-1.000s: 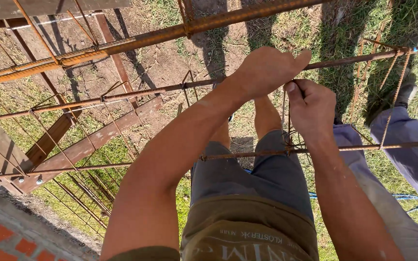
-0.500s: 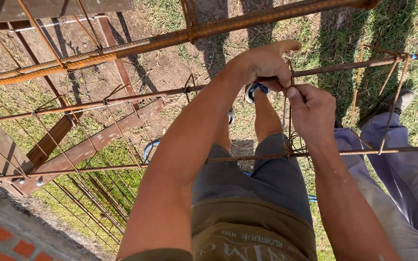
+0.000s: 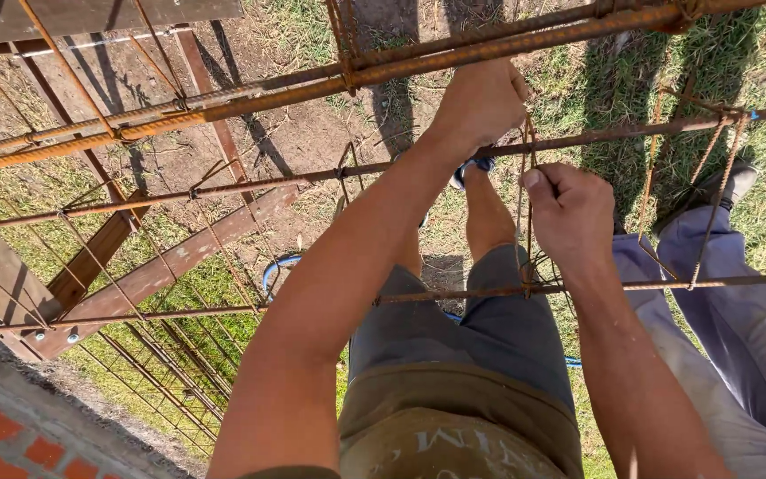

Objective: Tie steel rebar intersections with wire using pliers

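A rusty rebar cage stretches across the head view, with long bars running left to right and thin wire stirrups around them. My left hand is closed over the vertical stirrup where it meets a long bar. My right hand is fisted just below it, pinching the same stirrup wire between thumb and fingers. A lower bar crosses under my right wrist.
Another person's legs in grey trousers stand at the right beside a second stirrup. Wooden planks lie on the grass and dirt below. A brick edge sits bottom left. A blue hose curves on the ground.
My left hand has shifted up and right onto the stirrup's junction with the bar. My right hand has stayed on the wire.
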